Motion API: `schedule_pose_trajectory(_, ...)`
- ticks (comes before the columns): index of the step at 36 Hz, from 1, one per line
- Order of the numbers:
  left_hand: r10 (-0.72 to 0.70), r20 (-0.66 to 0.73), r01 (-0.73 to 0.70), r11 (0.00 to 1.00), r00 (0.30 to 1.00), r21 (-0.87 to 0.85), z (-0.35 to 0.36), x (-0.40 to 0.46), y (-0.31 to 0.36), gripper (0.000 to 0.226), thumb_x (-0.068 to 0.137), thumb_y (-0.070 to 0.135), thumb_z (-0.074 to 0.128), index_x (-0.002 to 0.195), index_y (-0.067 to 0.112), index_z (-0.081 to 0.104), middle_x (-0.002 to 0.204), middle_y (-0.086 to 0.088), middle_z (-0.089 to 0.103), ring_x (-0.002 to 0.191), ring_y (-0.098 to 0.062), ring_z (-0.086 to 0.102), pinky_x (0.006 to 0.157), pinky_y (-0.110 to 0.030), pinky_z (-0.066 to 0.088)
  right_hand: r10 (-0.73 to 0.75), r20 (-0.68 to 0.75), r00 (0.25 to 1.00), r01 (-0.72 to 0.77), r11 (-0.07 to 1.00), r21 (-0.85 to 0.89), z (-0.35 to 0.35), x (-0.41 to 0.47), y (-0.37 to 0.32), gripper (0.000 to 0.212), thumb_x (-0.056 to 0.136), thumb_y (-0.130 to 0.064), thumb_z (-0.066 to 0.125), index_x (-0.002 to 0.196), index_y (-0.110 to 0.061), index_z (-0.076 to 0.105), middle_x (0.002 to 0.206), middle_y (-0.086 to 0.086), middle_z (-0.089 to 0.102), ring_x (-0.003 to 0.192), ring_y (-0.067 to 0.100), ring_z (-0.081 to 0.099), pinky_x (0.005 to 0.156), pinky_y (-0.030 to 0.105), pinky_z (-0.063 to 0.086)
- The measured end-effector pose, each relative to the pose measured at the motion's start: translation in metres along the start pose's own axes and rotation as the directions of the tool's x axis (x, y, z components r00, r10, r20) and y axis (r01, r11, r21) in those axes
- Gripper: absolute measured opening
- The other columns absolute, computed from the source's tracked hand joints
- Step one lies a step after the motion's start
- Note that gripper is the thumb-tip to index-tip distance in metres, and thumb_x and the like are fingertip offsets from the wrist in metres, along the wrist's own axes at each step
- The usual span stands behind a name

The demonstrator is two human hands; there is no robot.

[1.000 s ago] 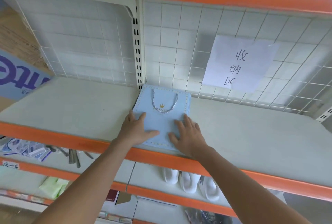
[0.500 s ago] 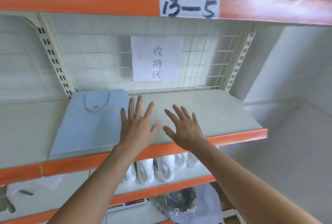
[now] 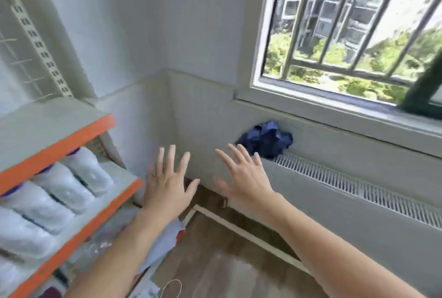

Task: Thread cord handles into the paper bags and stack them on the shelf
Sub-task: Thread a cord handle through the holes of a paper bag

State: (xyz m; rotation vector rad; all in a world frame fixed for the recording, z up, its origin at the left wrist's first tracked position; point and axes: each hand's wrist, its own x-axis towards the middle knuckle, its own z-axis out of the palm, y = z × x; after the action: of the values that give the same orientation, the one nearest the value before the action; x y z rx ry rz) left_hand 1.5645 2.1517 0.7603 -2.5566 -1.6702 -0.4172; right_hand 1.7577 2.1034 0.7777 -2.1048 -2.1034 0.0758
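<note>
My left hand (image 3: pixel 167 183) and my right hand (image 3: pixel 244 178) are both held out in the air with fingers spread, holding nothing. They hover to the right of the orange-edged shelf (image 3: pixel 55 147), in front of the room's corner. The right end of that shelf is bare. No paper bag is in view now. A thin loop of cord (image 3: pixel 171 288) lies low at the bottom edge of the frame.
White wrapped rolls (image 3: pixel 67 187) lie on the lower shelf. A radiator (image 3: pixel 358 185) runs under a barred window (image 3: pixel 354 30), with a crumpled dark blue cloth (image 3: pixel 267 140) on its left end. Wooden floor (image 3: pixel 227 262) shows below.
My hands have let go of the light blue bag lying on the shelf and lifted off. My view has swung right, from the shelf to the corner and window.
</note>
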Motion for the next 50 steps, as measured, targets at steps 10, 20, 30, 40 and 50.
schedule_pose_trajectory(10, 0.559, 0.188, -0.564, 0.825, 0.808, -0.030, 0.061, -0.023, 0.254, 0.071, 0.082, 0.054, 0.066, 0.141, 0.018, 0.051, 0.150, -0.020, 0.038, 0.139, -0.040, 0.034, 0.103, -0.061, 0.038, 0.574, 0.011, 0.819, -0.573, 0.815, 0.083, -0.006, -0.206, 0.203, 0.063, 0.098, -0.053, 0.040, 0.153, -0.038, 0.012, 0.163, -0.002, 0.010, 0.151, 0.024, 0.002, 0.120, 0.057, 0.009)
schedule_pose_trajectory(20, 0.898, 0.168, -0.871, 0.436, 0.406, -0.226, 0.069, -0.055, 0.435, 0.071, 0.095, 0.064, 0.030, 0.155, 0.026, 0.019, 0.162, -0.011, 0.007, 0.150, -0.032, 0.000, 0.118, -0.052, 0.013, 0.917, -0.069, 0.392, -0.918, 0.395, 0.043, -0.042, -0.376, 0.271, 0.064, 0.098, -0.052, 0.040, 0.153, -0.037, 0.013, 0.161, 0.001, 0.015, 0.148, 0.022, 0.013, 0.117, 0.051, 0.021)
schedule_pose_trajectory(30, 0.998, 0.055, -0.934, 0.030, 0.011, -0.356, 0.048, -0.149, 0.582, 0.069, 0.087, 0.059, 0.037, 0.141, 0.017, 0.051, 0.148, -0.016, 0.042, 0.138, -0.037, 0.037, 0.102, -0.055, 0.040, 0.992, -0.125, -0.019, -1.000, -0.019, 0.003, -0.063, -0.531, 0.272, 0.063, 0.096, -0.053, 0.044, 0.152, -0.035, 0.022, 0.157, 0.000, 0.019, 0.145, 0.021, 0.017, 0.114, 0.047, 0.024)
schedule_pose_trajectory(40, 0.990, 0.082, -0.917, -0.071, -0.112, -0.393, 0.063, -0.256, 0.688, 0.073, 0.076, 0.065, 0.036, 0.118, 0.013, 0.067, 0.121, -0.017, 0.063, 0.115, -0.034, 0.060, 0.079, -0.044, 0.055, 0.989, -0.114, -0.096, -0.995, -0.096, 0.009, -0.047, -0.653, 0.311, 0.063, 0.096, -0.054, 0.041, 0.152, -0.036, 0.018, 0.157, 0.001, 0.019, 0.144, 0.022, 0.021, 0.108, 0.045, 0.031)
schedule_pose_trajectory(50, 0.951, 0.310, -0.924, 0.142, 0.027, -0.354, 0.099, -0.377, 0.792, 0.082, 0.090, 0.063, 0.049, 0.152, 0.019, 0.019, 0.159, -0.015, 0.013, 0.148, -0.030, 0.012, 0.112, -0.044, 0.029, 1.000, -0.021, -0.001, -0.997, 0.000, 0.075, -0.041, -0.781, 0.384, 0.062, 0.096, -0.053, 0.042, 0.152, -0.036, 0.019, 0.158, 0.000, 0.017, 0.145, 0.022, 0.016, 0.113, 0.048, 0.024)
